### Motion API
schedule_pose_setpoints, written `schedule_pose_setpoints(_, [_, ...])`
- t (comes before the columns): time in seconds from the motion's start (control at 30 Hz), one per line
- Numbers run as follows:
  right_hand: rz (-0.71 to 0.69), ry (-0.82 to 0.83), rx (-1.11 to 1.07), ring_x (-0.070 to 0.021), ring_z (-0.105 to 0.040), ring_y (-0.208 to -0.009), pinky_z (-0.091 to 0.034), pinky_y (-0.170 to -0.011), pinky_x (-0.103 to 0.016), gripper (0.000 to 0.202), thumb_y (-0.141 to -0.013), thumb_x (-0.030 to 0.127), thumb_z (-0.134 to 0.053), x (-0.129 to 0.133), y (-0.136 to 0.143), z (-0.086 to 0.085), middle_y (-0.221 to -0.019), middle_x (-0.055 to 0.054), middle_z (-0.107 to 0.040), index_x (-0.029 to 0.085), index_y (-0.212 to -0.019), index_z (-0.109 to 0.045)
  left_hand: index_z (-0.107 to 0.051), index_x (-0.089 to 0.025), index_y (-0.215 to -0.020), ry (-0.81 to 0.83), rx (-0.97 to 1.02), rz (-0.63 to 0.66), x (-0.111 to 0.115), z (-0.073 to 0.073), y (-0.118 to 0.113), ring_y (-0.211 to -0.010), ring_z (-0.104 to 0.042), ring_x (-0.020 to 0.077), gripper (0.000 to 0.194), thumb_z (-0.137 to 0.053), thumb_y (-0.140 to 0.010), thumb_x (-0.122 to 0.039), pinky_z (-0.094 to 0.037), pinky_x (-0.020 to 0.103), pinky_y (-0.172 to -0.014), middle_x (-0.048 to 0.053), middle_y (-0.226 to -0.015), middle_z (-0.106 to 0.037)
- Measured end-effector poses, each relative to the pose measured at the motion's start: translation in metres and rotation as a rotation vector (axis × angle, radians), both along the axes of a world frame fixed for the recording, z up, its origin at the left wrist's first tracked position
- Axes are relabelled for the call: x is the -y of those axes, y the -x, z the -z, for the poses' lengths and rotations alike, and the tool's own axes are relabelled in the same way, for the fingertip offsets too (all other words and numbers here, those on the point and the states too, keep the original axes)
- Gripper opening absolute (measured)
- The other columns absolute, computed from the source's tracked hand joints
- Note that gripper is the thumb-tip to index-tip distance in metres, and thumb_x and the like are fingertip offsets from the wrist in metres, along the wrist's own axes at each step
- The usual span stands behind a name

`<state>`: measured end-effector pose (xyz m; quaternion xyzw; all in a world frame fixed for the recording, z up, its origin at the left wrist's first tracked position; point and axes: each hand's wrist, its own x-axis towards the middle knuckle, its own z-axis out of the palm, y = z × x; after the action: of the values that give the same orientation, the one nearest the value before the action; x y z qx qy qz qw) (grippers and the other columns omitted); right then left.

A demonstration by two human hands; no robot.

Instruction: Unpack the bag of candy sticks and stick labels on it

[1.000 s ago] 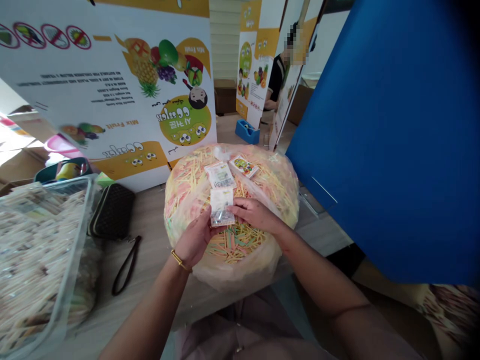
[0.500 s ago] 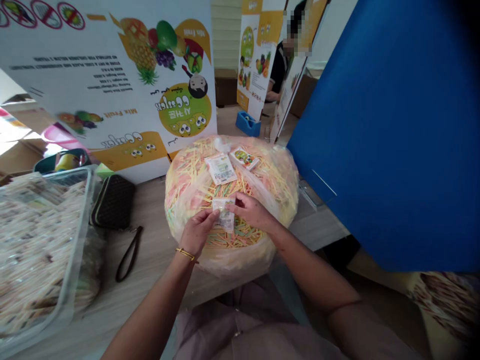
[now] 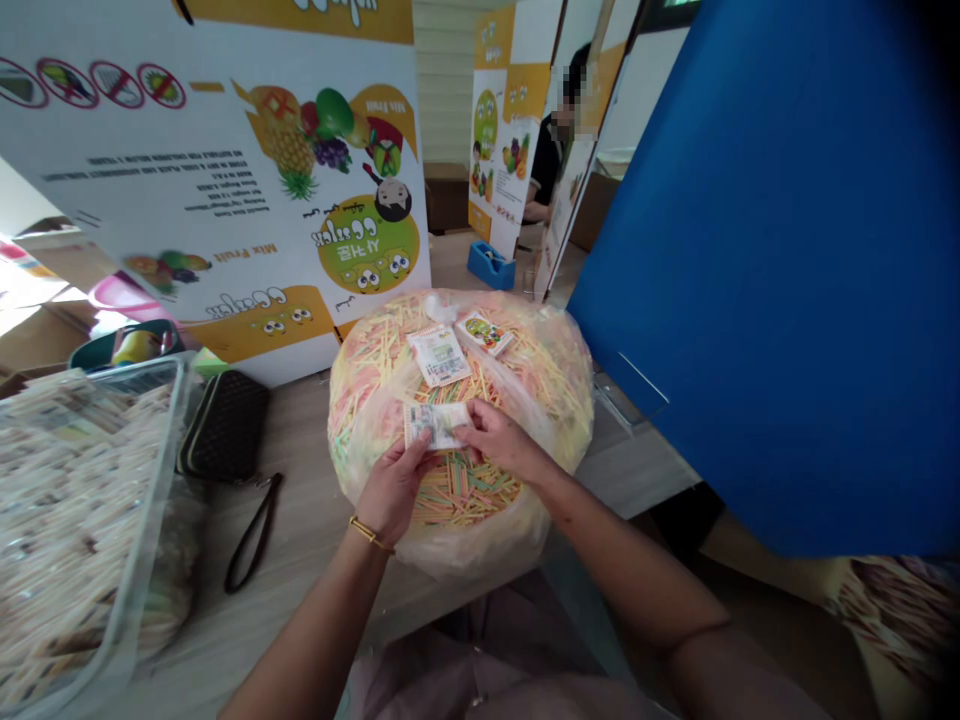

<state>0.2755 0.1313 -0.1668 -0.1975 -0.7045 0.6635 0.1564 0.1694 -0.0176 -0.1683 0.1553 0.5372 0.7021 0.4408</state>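
Observation:
Both hands pinch a small printed packet (image 3: 439, 422), held sideways above a big clear plastic bag (image 3: 465, 555). My left hand (image 3: 395, 480) grips its lower left part, thumb on top. My right hand (image 3: 499, 438) closes on its right end. Thin candy sticks (image 3: 469, 490) in pink, yellow, orange and green fill the open bag. Just beyond the hands, a second printed packet (image 3: 438, 355) lies on the sticks, beside a small box with a fruit picture (image 3: 484, 333). Whether the held packet is sealed I cannot tell.
To the left stands a clear plastic tub (image 3: 169, 440) heaped with packets, next to a dark quilted wallet (image 3: 225, 425) with a strap. Printed cardboard panels (image 3: 247, 230) rise behind the bag. A blue tape dispenser (image 3: 491, 266) sits further back. A blue panel (image 3: 772, 300) blocks the right; a person sits beyond.
The held packet has turned from upright to sideways between my hands. My right hand's grip has shifted to its right end. The whole view has tipped up slightly.

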Motion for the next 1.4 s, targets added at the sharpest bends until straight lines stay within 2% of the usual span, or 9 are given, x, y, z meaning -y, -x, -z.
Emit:
schedule_pose_setpoints(0.1, [0.029, -0.245, 0.024, -0.0108, -0.045, -0.054, -0.034, -0.054, -0.025, 0.021, -0.088, 0.042, -0.058, -0.029, 0.0, -0.024, -0.064, 0.006, -0.051, 0.022, -0.086, -0.053, -0.071, -0.019, -0.113, 0.038, -0.342, -0.042, 0.005, 0.0, 0.006, -0.106, -0.07, 0.0241, 0.043, -0.072, -0.085, -0.051, -0.055, 0.039, -0.094, 0.009, -0.116, -0.075])
schedule_pose_setpoints(0.27, [-0.022, -0.864, 0.041, -0.0182, -0.056, -0.085, -0.042, -0.081, -0.031, 0.013, -0.09, 0.029, -0.06, -0.095, 0.04, -0.073, -0.088, -0.003, -0.061, 0.018, -0.082, -0.062, -0.067, -0.02, -0.123, 0.087, -1.346, -0.072, 0.004, -0.012, 0.006, -0.13, -0.059, 0.026, 0.033, -0.051, -0.101, -0.039, -0.045, 0.047, -0.113, 0.012, -0.134, -0.068])
schedule_pose_setpoints(0.37, [-0.144, -1.161, 0.129, -0.0233, -0.056, -0.105, -0.036, -0.101, -0.037, 0.012, -0.09, 0.02, -0.057, -0.109, 0.079, -0.079, -0.106, -0.01, -0.066, 0.015, -0.089, -0.068, -0.051, -0.016, -0.147, 0.2, -1.719, 0.038, -0.016, -0.014, 0.003, -0.153, -0.034, 0.0294, 0.051, -0.044, -0.104, -0.041, -0.036, 0.05, -0.121, 0.014, -0.16, -0.046])
schedule_pose_setpoints(0.5, [-0.16, -1.313, 0.257, -0.0278, -0.053, -0.119, -0.033, -0.109, -0.04, 0.024, -0.094, 0.019, -0.051, -0.105, 0.113, -0.069, -0.121, -0.015, -0.067, 0.011, -0.108, -0.069, -0.037, -0.004, -0.156, 0.515, -1.856, 0.166, -0.048, -0.002, 0.004, -0.157, -0.023, 0.034, 0.076, -0.039, -0.101, -0.057, -0.028, 0.054, -0.125, 0.02, -0.167, -0.029])
schedule_pose_setpoints(0.73, [-0.124, -1.195, 0.467, -0.0336, -0.046, -0.135, -0.038, -0.11, -0.045, 0.056, -0.088, 0.026, -0.057, -0.098, 0.12, -0.073, -0.142, -0.019, -0.058, 0.011, -0.141, -0.052, -0.034, -0.001, -0.157, 0.678, -1.86, 0.22, -0.058, 0.012, 0.011, -0.157, -0.02, 0.0351, 0.085, -0.033, -0.1, -0.064, -0.016, 0.055, -0.128, 0.02, -0.168, -0.023])
schedule_pose_setpoints(0.87, [-0.179, -1.226, 0.57, -0.0391, -0.046, -0.134, -0.039, -0.108, -0.051, 0.046, -0.088, 0.03, -0.056, -0.1, 0.121, -0.089, -0.142, -0.02, -0.057, 0.012, -0.13, -0.062, -0.035, -0.001, -0.156, 0.652, -1.853, 0.198, -0.056, 0.017, 0.013, -0.156, -0.024, 0.035, 0.083, -0.038, -0.1, -0.062, -0.019, 0.053, -0.128, 0.02, -0.167, -0.026])
schedule_pose_setpoints(1.0, [-0.16, -1.066, 0.47, -0.0308, -0.058, -0.119, -0.045, -0.1, -0.039, 0.032, -0.085, 0.023, -0.059, -0.103, 0.11, -0.094, -0.128, -0.016, -0.066, 0.013, -0.115, -0.066, -0.051, -0.007, -0.146, 0.437, -1.763, 0.086, -0.053, 0.016, 0.021, -0.151, -0.036, 0.0335, 0.061, -0.047, -0.101, -0.049, -0.03, 0.053, -0.124, 0.02, -0.161, -0.042])
schedule_pose_setpoints(1.17, [0.21, -0.431, 0.007, -0.0195, -0.065, -0.093, -0.05, -0.083, -0.031, 0.017, -0.087, 0.028, -0.059, -0.091, 0.083, -0.072, -0.104, -0.006, -0.071, 0.019, -0.102, -0.059, -0.066, -0.018, -0.103, 0.117, -1.163, -0.114, -0.042, -0.006, 0.023, -0.115, -0.067, 0.0269, 0.031, -0.051, -0.1, -0.045, -0.052, 0.048, -0.104, 0.016, -0.118, -0.072])
schedule_pose_setpoints(1.4, [0.331, 0.211, -0.323, -0.0206, -0.068, -0.101, -0.054, -0.088, -0.034, 0.037, -0.082, 0.045, -0.063, -0.008, 0.055, -0.023, -0.111, -0.008, -0.07, 0.022, -0.109, -0.053, -0.059, -0.021, -0.133, -0.158, -0.275, -0.117, -0.052, -0.017, -0.001, -0.131, -0.06, 0.0268, 0.047, -0.055, -0.095, -0.05, -0.054, 0.043, -0.104, 0.013, -0.142, -0.063])
